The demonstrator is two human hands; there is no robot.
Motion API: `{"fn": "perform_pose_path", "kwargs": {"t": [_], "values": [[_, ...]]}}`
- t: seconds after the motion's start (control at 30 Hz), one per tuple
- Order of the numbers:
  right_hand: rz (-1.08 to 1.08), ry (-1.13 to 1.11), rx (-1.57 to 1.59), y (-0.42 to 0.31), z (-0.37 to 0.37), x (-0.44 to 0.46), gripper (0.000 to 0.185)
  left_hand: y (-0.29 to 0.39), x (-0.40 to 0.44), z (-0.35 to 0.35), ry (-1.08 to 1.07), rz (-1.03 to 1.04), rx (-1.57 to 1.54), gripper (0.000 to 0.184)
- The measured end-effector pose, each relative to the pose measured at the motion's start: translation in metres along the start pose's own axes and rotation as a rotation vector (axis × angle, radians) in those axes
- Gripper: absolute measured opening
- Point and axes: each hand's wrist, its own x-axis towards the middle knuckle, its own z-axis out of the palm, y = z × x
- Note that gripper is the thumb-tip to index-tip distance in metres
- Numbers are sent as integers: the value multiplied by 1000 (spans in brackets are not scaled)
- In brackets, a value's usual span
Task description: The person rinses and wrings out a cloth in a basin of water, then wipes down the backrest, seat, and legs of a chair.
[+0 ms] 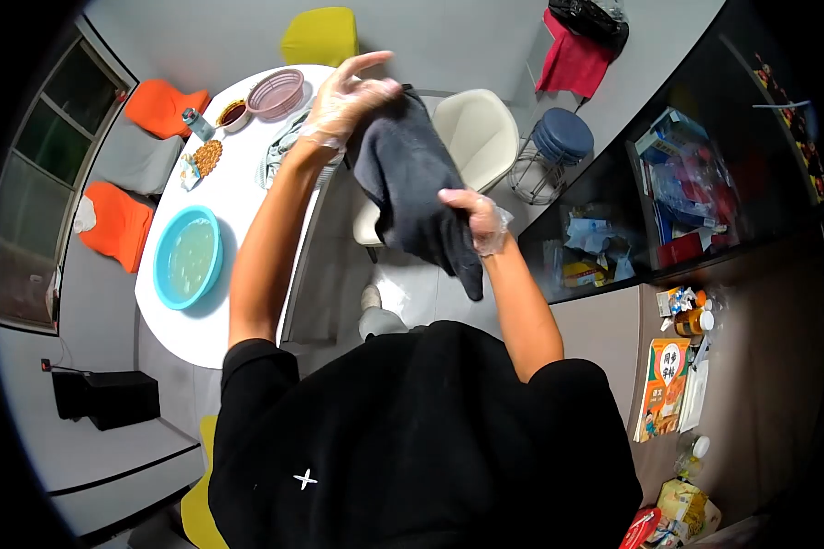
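Note:
A dark grey cloth (407, 169) hangs stretched between my two hands in front of my body, above the floor beside the table. My left hand (350, 102), in a clear plastic glove, pinches its upper end, with one finger sticking out. Lower down on the right, my right hand (476, 218), gloved the same way, grips the cloth's edge. The lower end of the cloth dangles to a point below that hand. Whether it is a garment or a plain cloth I cannot tell.
On the white table (178, 334) stand a blue basin (163, 265) of cloudy water, a pink basket (275, 94), a bowl (233, 116) of dark liquid and a striped cloth (276, 156). A cream chair (476, 137) and blue stools (563, 137) stand ahead; a cabinet (600, 343) is right.

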Motion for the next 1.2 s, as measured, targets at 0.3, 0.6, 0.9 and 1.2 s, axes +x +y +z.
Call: {"fn": "perform_pose_path", "kwargs": {"t": [0.3, 0.6, 0.9, 1.2], "values": [[-165, -100, 405, -8, -17, -2, 43, -118, -104, 47, -282, -687, -814, 121], [-137, 435, -232, -11, -42, 0, 37, -120, -82, 60, -51, -461, -331, 45], [184, 402, -347, -3, -114, -2, 63, -158, -78, 57, -20, -709, -354, 31], [-497, 227, -326, -48, -73, 3, 30, -104, -34, 37, -227, 30, 193, 18]]}}
